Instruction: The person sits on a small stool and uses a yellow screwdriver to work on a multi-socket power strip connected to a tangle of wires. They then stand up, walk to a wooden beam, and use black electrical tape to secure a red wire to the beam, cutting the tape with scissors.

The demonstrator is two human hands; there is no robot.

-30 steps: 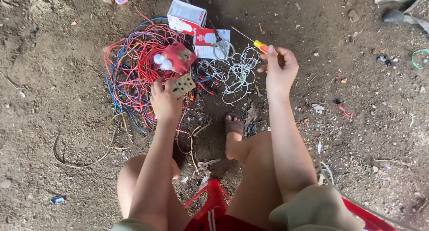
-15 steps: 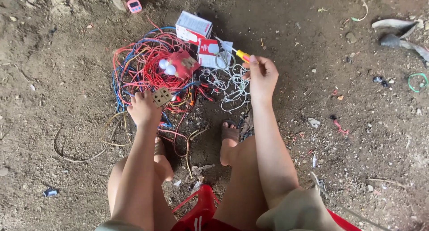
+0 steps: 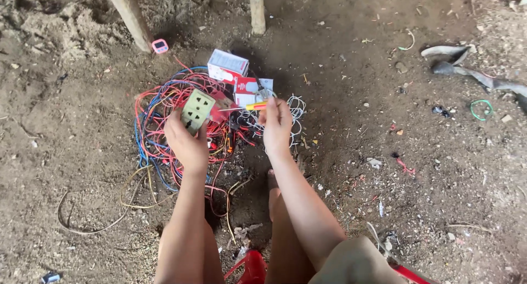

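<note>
- The left hand [image 3: 188,144] is closed around a pale green socket plate [image 3: 197,109]. The fingers wrap the bottom part, and the face with the holes points up at the camera.
- The plate is up in the air, over the left side of the wire pile. It looks small, light and hard. It should not bend. The flat edges look like the best place to grip it.
- The right hand [image 3: 277,124] pinches a thin screwdriver [image 3: 253,106] with a yellow and red handle. Its fingers are curled tight. The tool lies sideways and its tip points left, near the plate. Whether it touches the plate is hard to tell.
- The screwdriver looks light and stiff. The smooth handle could slip a bit.
- Under both hands lies a tangle of red and blue wires [image 3: 164,119] on the dirt. They look soft and bendy.
- Farther away sit two red and white boxes [image 3: 228,67].
</note>
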